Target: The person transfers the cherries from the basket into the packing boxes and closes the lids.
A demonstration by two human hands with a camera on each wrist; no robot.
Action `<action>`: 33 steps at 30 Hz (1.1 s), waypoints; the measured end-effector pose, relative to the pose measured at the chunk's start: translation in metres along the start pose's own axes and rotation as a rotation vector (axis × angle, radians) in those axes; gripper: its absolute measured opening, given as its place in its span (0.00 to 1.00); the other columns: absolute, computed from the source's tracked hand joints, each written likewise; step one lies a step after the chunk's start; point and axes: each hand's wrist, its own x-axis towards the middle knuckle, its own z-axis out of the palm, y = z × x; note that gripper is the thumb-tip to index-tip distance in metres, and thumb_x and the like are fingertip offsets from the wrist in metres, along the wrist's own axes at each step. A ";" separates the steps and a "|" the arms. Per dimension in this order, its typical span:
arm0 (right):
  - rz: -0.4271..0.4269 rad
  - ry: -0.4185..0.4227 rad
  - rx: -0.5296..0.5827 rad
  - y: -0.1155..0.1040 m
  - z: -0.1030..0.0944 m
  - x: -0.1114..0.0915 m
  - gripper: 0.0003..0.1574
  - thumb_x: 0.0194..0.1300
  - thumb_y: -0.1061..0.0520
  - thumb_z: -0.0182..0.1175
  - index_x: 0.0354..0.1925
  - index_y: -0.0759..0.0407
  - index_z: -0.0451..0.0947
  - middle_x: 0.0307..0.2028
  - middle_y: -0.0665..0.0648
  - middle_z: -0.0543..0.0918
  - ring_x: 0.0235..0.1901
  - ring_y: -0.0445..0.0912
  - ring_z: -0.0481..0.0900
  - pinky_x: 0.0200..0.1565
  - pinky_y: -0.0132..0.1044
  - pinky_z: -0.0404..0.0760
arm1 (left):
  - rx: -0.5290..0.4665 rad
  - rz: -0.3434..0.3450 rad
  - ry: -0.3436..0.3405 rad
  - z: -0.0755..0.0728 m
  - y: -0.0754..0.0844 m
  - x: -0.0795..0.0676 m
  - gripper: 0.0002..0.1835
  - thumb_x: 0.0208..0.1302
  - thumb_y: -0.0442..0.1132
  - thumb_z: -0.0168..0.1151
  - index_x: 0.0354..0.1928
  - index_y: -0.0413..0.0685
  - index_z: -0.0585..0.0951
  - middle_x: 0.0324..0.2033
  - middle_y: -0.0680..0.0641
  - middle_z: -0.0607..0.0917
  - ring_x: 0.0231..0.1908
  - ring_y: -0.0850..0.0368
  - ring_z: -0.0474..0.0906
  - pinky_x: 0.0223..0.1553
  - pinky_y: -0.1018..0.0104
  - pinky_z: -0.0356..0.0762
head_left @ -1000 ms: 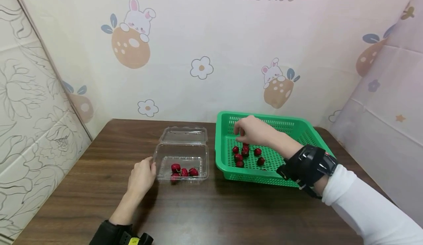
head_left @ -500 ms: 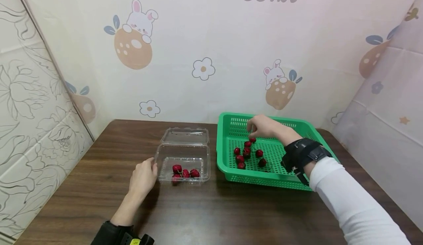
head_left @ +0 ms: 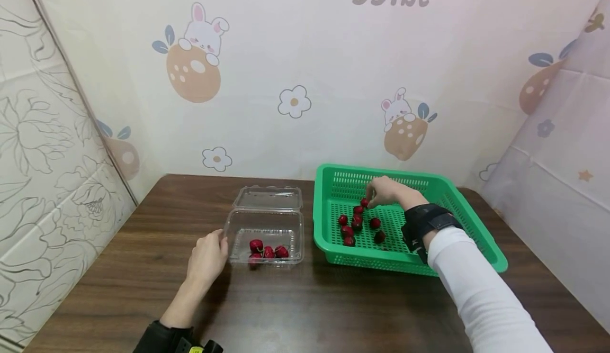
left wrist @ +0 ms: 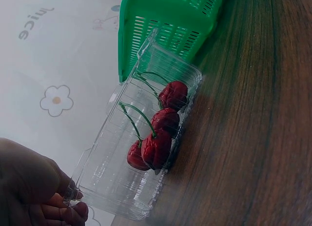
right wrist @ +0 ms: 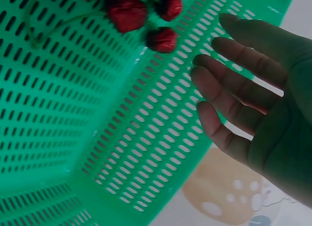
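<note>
My left hand (head_left: 207,258) pinches the left rim of a clear plastic clamshell box (left wrist: 105,182), whose lid lies folded back. Several dark red cherries (left wrist: 158,148) with green stems are gathered near the front of the box. At the back of a green slotted basket (head_left: 324,236), my right hand (head_left: 381,191) reaches down with its fingertips close to a cherry (head_left: 364,202). In the right wrist view its fingers (right wrist: 229,89) are spread and loosely bent, with nothing between them; more cherries (right wrist: 126,13) lie beside them.
Both containers stand side by side on a dark wood table (head_left: 286,310), the basket to the right. A printed curtain (head_left: 295,41) rises directly behind the table, with further sheets at the left and right sides. Several cherries are spread over the basket's left half.
My right hand has moved rightward and lower inside the basket, toward the rearmost cherry. My left hand keeps its hold on the box rim. The head view has shifted slightly.
</note>
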 end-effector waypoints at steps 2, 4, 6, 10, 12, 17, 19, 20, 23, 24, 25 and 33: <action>0.030 -0.020 0.000 0.004 0.005 0.001 0.10 0.54 0.59 0.62 0.35 0.63 0.78 0.37 0.60 0.77 0.34 0.52 0.74 0.33 0.41 0.74 | 0.001 -0.002 -0.003 0.001 0.000 0.000 0.18 0.59 0.32 0.49 0.49 0.27 0.73 0.39 0.30 0.78 0.18 0.49 0.71 0.15 0.56 0.67; 0.057 -0.040 0.016 0.007 0.010 0.001 0.11 0.54 0.59 0.61 0.36 0.64 0.77 0.39 0.63 0.76 0.33 0.52 0.75 0.32 0.41 0.74 | 0.000 0.000 -0.002 0.001 0.000 0.000 0.18 0.59 0.32 0.49 0.49 0.27 0.73 0.39 0.30 0.78 0.18 0.48 0.71 0.15 0.56 0.67; 0.070 -0.061 0.039 0.009 0.013 0.001 0.13 0.55 0.59 0.61 0.38 0.66 0.77 0.42 0.66 0.75 0.31 0.53 0.76 0.32 0.42 0.74 | 0.000 0.000 -0.001 0.002 0.000 0.000 0.18 0.59 0.32 0.49 0.48 0.27 0.73 0.39 0.30 0.78 0.18 0.48 0.71 0.15 0.56 0.67; 0.104 -0.100 0.098 0.012 0.017 -0.001 0.16 0.55 0.59 0.61 0.41 0.68 0.74 0.43 0.67 0.74 0.29 0.54 0.77 0.33 0.44 0.75 | 0.005 0.003 0.004 0.002 0.001 0.000 0.17 0.59 0.32 0.49 0.48 0.27 0.73 0.40 0.30 0.78 0.21 0.46 0.74 0.17 0.54 0.69; 0.125 -0.115 0.110 0.013 0.019 -0.001 0.18 0.55 0.58 0.61 0.42 0.68 0.74 0.42 0.65 0.74 0.29 0.53 0.77 0.33 0.44 0.76 | 0.012 0.006 0.010 0.002 0.001 0.000 0.17 0.59 0.32 0.50 0.48 0.27 0.74 0.40 0.30 0.78 0.25 0.43 0.76 0.19 0.51 0.70; 0.164 -0.157 0.125 0.014 0.021 -0.002 0.21 0.55 0.56 0.61 0.45 0.66 0.73 0.38 0.61 0.74 0.30 0.52 0.77 0.32 0.44 0.75 | 0.007 0.001 0.002 0.001 0.002 0.000 0.17 0.59 0.32 0.49 0.49 0.28 0.73 0.41 0.30 0.78 0.22 0.46 0.74 0.17 0.53 0.70; 0.165 -0.167 0.132 0.014 0.021 -0.002 0.22 0.55 0.56 0.61 0.46 0.66 0.72 0.38 0.61 0.74 0.30 0.52 0.77 0.33 0.44 0.76 | 0.003 -0.005 -0.003 0.000 0.002 0.001 0.18 0.60 0.32 0.49 0.49 0.28 0.73 0.40 0.30 0.78 0.19 0.48 0.71 0.15 0.55 0.68; 0.166 -0.171 0.134 0.014 0.021 -0.002 0.22 0.55 0.56 0.61 0.47 0.66 0.72 0.39 0.61 0.74 0.31 0.52 0.77 0.33 0.45 0.76 | 0.003 -0.006 -0.003 0.000 0.002 0.001 0.18 0.59 0.32 0.49 0.49 0.28 0.73 0.40 0.30 0.78 0.19 0.49 0.71 0.15 0.56 0.68; 0.155 -0.191 0.145 0.014 0.020 -0.002 0.23 0.56 0.57 0.60 0.48 0.66 0.72 0.41 0.62 0.74 0.31 0.52 0.77 0.34 0.45 0.76 | 0.000 -0.011 -0.003 0.000 0.002 0.001 0.18 0.59 0.32 0.49 0.49 0.27 0.73 0.40 0.30 0.78 0.18 0.49 0.70 0.14 0.57 0.67; 0.152 -0.199 0.147 0.013 0.020 -0.002 0.23 0.56 0.57 0.61 0.48 0.66 0.72 0.42 0.62 0.73 0.32 0.52 0.77 0.34 0.45 0.76 | 0.001 -0.010 0.000 0.000 0.002 0.001 0.18 0.59 0.32 0.49 0.49 0.27 0.73 0.40 0.30 0.78 0.18 0.49 0.70 0.15 0.57 0.67; 0.150 -0.208 0.152 0.013 0.020 -0.002 0.23 0.56 0.57 0.61 0.49 0.65 0.72 0.42 0.62 0.73 0.32 0.52 0.77 0.34 0.44 0.76 | 0.001 -0.009 0.001 0.000 0.002 0.001 0.18 0.59 0.32 0.49 0.49 0.27 0.73 0.40 0.30 0.78 0.19 0.49 0.71 0.15 0.56 0.67; 0.151 -0.284 0.157 0.012 0.023 0.001 0.21 0.55 0.59 0.61 0.48 0.63 0.74 0.43 0.62 0.73 0.32 0.50 0.78 0.36 0.43 0.76 | -0.003 -0.005 0.000 0.000 0.001 0.000 0.18 0.59 0.32 0.49 0.49 0.26 0.73 0.35 0.30 0.79 0.14 0.52 0.67 0.12 0.60 0.64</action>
